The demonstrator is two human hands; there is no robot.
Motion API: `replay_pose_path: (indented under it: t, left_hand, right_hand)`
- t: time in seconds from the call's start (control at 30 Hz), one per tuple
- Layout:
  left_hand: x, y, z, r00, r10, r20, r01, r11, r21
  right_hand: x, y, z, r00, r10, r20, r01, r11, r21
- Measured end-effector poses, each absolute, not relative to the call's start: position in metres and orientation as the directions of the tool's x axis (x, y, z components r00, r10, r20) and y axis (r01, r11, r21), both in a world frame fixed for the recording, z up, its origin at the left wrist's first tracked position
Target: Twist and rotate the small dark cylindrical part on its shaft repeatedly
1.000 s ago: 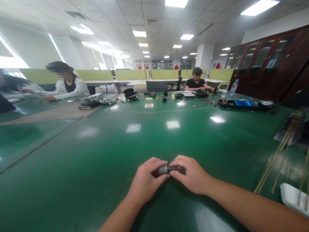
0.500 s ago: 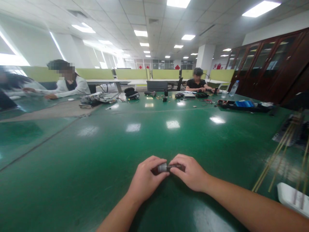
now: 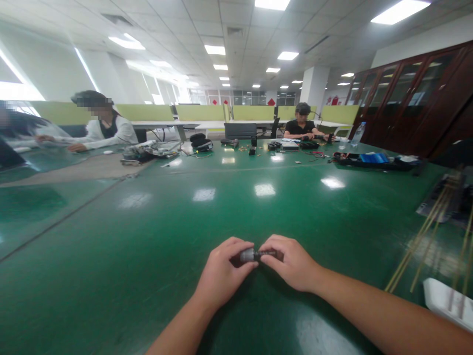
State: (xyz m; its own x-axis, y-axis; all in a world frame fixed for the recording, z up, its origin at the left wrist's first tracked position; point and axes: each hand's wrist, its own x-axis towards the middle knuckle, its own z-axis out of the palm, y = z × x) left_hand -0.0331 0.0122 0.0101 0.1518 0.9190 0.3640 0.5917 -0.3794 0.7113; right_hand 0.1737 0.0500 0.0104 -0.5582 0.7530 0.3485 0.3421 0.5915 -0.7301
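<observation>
Fingertips [image 3: 242, 245] of both hands pinch one small cylindrical part [image 3: 255, 255], which is held just above the green table [image 3: 155, 246] near its close edge. The left hand [image 3: 220, 273] curls round the part's pale grey end, thumb beneath and fingers over the top. The right hand [image 3: 291, 266] closes on the darker end, so the two hands nearly meet (only a short stretch of the part shows between them). Both forearms come in from the bottom of the view.

To the right, well apart from the hands, lie thin wooden sticks [image 3: 421, 246], and a white tray [image 3: 445, 301] sits at the lower right corner. Far across the table are a black tray [image 3: 373, 161] of small items, a water bottle [image 3: 357, 134] and loose cables [image 3: 151, 152]. Other people sit at the far side and at the left, their hands on their own work.
</observation>
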Motion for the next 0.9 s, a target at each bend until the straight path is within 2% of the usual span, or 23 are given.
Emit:
replay_pose_path:
  t: [0.9]
  left_hand:
    - [-0.0344,0.0115,0.0099,0.128,0.917,0.379,0.607,-0.375,0.701]
  right_hand:
    - [0.1717,0.0507,0.0066,-0.514,0.803,0.301,0.373,0.525,-0.765]
